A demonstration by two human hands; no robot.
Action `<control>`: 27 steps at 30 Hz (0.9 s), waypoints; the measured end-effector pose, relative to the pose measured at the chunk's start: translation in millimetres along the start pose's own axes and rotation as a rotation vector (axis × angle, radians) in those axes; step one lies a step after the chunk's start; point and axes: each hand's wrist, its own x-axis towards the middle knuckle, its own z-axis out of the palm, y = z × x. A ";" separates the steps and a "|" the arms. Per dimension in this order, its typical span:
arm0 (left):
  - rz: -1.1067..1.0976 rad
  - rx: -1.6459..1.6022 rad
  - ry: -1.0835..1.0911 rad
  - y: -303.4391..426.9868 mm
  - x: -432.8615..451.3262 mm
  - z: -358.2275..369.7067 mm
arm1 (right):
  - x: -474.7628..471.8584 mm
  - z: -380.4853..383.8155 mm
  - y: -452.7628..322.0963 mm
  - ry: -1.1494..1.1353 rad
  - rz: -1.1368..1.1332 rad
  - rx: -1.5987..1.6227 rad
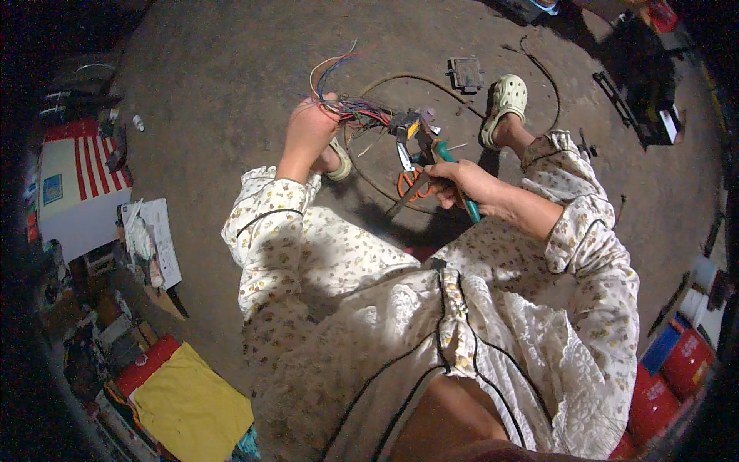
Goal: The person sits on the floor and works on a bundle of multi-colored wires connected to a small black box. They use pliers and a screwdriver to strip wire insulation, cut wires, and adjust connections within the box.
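Note:
My left hand [312, 124] is closed around a bundle of thin coloured wires [366, 111], whose loose ends curl up past the fingers. A dark connector block [404, 121] with a yellow part sits at the other end of the bundle. My right hand [465, 182] grips a green-handled hand tool [443, 151], probably pliers; its dark metal head is close to the connector, but I cannot tell whether they touch. Scissors with orange handles [402, 186] lie below the connector, partly hidden by a dark metal strip [407, 196]. A thin metal shaft [458, 146] shows beside the tool.
A thick brown cable [398, 77] loops over the floor between the clog-shod feet. Beyond it lies a flat metal box [466, 75]. Cartons [86, 173] and a yellow cloth [190, 404] are at left; red containers [652, 398] stand at right. A dark bracket [618, 101] lies farther off.

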 end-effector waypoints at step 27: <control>-0.582 -2.311 -0.322 90.2 22.6 -38.9 | -36.3 3.9 -87.2 -0.570 -0.388 0.265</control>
